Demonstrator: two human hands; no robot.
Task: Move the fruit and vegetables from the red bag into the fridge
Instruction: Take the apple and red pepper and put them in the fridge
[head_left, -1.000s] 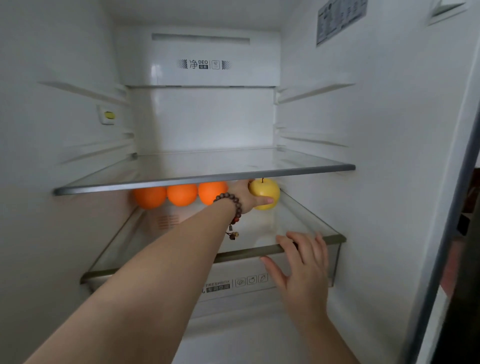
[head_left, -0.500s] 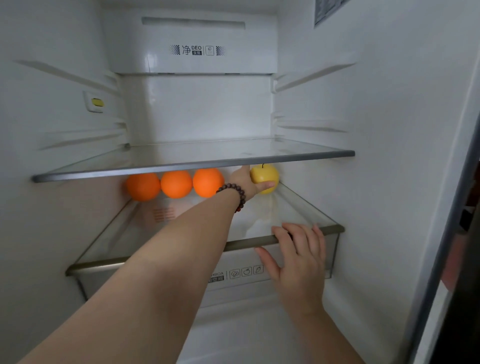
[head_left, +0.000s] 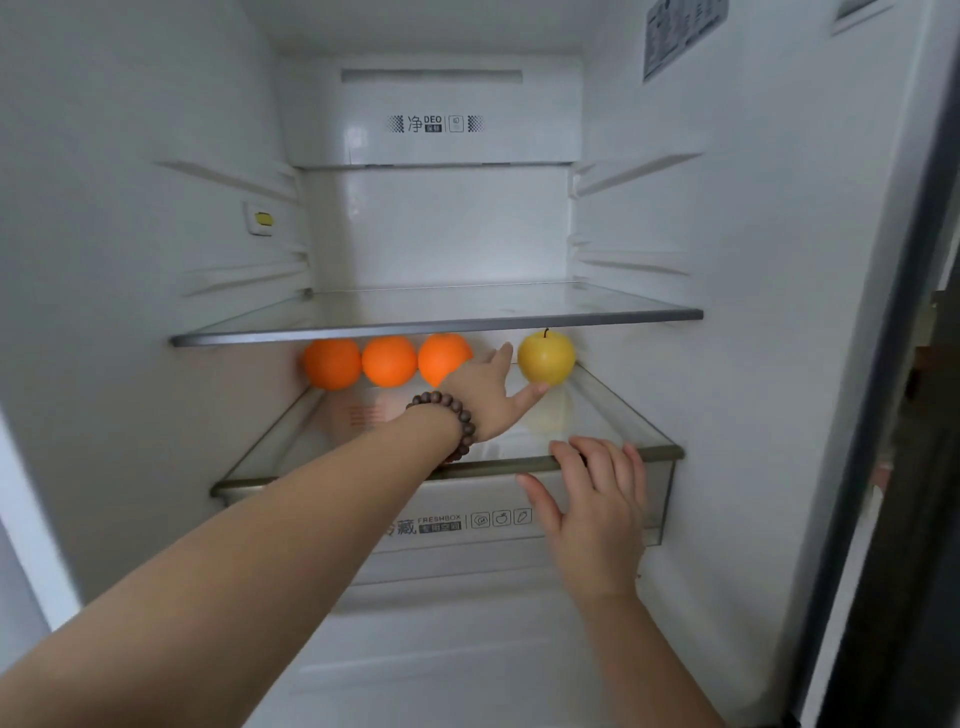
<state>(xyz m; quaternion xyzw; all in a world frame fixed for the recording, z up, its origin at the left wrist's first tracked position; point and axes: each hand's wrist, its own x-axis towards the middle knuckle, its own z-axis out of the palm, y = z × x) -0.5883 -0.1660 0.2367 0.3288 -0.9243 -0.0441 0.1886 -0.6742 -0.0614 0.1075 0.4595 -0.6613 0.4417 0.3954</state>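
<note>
Yellow skin is shown by the apple, which is set at the back of the lower glass shelf, just under the upper glass shelf. The left hand is stretched toward it with the fingers loosely spread and holding nothing — only the thumb tip appears to touch the fruit low on its front, while the other fingertips lie just to the left of it. A bead bracelet is worn on that wrist. To the left of these fingers, 3 oranges are lined in a row against the back wall, the nearest 1 partly covered by the hand. The right hand is laid with straight fingers over the front rim of the same shelf, above the drawer marked FRESHBOX; nothing is gripped by it. The red bag is not seen in this view.

It is judged that the apple is just being released, so this placing is nearly done, but how much remains in the bag cannot be told. From here, 2 risks are noted. If the thumb is pulled back with a sideways drag, the round apple may be rolled forward on the smooth glass — toward the right-hand fingers at the rim. If the wrist is swung left when it is taken out, the nearest orange may be knocked and the row disturbed.
</note>
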